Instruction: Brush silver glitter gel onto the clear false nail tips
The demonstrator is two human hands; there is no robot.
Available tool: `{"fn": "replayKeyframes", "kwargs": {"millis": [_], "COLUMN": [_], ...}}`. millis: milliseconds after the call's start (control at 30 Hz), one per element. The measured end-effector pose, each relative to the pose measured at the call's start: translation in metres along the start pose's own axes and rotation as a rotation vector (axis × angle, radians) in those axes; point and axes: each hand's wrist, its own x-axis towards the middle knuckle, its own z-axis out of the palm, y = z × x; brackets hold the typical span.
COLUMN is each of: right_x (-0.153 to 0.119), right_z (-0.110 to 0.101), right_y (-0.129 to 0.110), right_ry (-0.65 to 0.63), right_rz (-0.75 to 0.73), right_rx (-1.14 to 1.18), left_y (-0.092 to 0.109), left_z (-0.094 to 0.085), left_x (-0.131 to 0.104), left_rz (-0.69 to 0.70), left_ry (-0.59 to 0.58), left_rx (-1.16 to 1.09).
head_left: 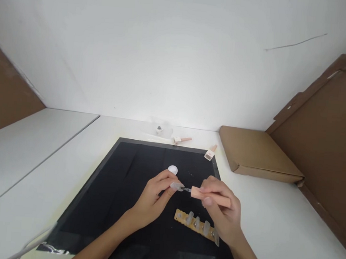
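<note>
Left hand (152, 199) pinches nail (175, 186), right hand (224, 217) grips brush (196, 193), both over mat (111, 188). Best: nail steady, strokes light, right wrist off strip (184, 219) on mat.

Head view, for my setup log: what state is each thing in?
Left hand, gripping translucent piece
Right hand, gripping brush
Brush, bristles bare
Middle bottle, capped, lying
Bottle by box, capped
Yellow strip, loaded
White dish, lying flat
Cardboard box, closed
Clear container, unclear
</note>
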Motion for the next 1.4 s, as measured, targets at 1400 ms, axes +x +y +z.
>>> {"fn": "replayKeyframes", "kwargs": {"millis": [1400], "right_x": [-0.009], "right_z": [-0.007], "right_y": [0.025], "right_ry": [-0.089], "right_rz": [-0.018], "right_rx": [-0.072], "left_y": [-0.008], "left_z": [0.013], "left_x": [-0.003], "left_rz": [0.132], "left_ry": [-0.050], "left_rx": [0.089]}}
